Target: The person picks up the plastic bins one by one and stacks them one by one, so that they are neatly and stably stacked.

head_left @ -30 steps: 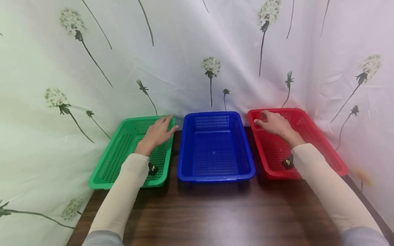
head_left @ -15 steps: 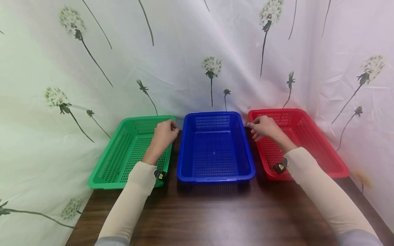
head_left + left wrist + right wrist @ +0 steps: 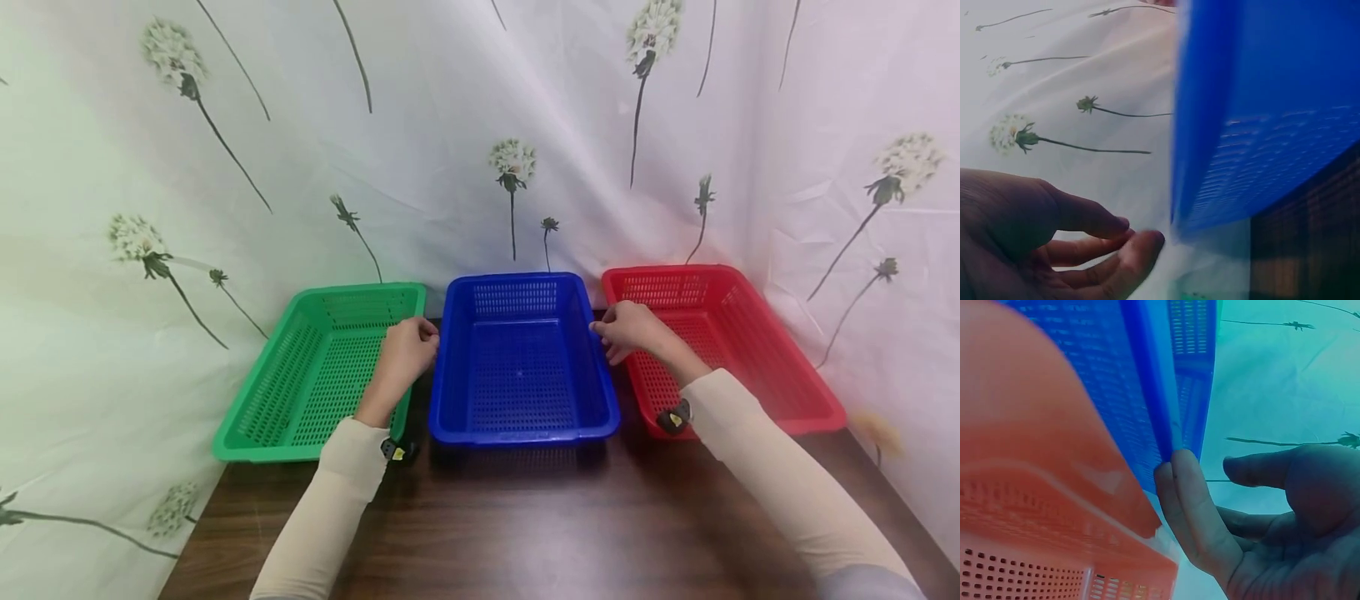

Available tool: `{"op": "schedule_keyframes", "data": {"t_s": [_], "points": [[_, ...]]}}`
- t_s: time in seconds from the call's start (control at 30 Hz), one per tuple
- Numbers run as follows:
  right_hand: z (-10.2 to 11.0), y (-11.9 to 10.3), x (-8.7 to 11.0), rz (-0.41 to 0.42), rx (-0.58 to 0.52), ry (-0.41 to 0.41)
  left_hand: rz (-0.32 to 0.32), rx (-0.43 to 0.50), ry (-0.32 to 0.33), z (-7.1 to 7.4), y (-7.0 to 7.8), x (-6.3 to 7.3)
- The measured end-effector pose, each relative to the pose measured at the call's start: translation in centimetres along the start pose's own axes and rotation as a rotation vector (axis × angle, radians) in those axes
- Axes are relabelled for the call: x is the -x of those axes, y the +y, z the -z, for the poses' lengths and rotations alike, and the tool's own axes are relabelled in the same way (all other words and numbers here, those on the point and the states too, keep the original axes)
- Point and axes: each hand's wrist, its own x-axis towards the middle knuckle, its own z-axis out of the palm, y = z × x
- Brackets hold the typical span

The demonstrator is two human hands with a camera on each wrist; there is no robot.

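Note:
A blue plastic basket (image 3: 525, 437) with perforated walls and floor stands on the table between a green basket and a red one. At its left rim is my left hand (image 3: 405, 350), fingers loosely bent. The left wrist view shows the thumb and fingertips of this left hand (image 3: 1066, 231) close together, nothing between them, just short of the blue wall. My right hand (image 3: 633, 327) is at the opposite rim. In the right wrist view, two fingers of the right hand (image 3: 1260, 519) touch the blue rim (image 3: 1159, 381) from outside, and the thumb stands apart from it.
The green basket (image 3: 255, 454) stands on the left, under the left forearm. The red basket (image 3: 792, 342) stands on the right, under the right forearm. All three sit on a dark wooden table (image 3: 525, 525), before a white flower-printed curtain (image 3: 450, 167).
Both hands have left the space above the green and red baskets and moved inward and nearer, to the sides of the blue basket. Their spread fingers have bent. The baskets stay put.

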Motion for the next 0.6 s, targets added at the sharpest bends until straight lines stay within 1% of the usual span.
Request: {"op": "schedule_keyframes", "data": {"t_s": [0.07, 0.13, 0.2, 0.3, 0.43, 0.6], "points": [[-0.2, 0.1, 0.0, 0.002, 0.009, -0.013, 0.005, -0.044, -0.014, -0.2, -0.1, 0.3], [-0.4, 0.2, -0.1, 0.006, 0.012, -0.017, 0.004, -0.084, -0.01, -0.4, -0.2, 0.4], [-0.5, 0.2, -0.3, 0.009, 0.021, -0.018, 0.005, -0.099, -0.017, -0.5, -0.2, 0.4], [-0.6, 0.2, -0.6, 0.01, 0.029, -0.018, 0.016, -0.095, -0.052, -0.6, -0.2, 0.5], [-0.7, 0.3, -1.0, 0.003, 0.021, -0.035, 0.039, -0.084, -0.123, -0.9, -0.3, 0.5], [-0.8, 0.2, -1.4, -0.006, 0.026, -0.052, 0.063, -0.05, -0.151, -1.3, -0.6, 0.3]]}}
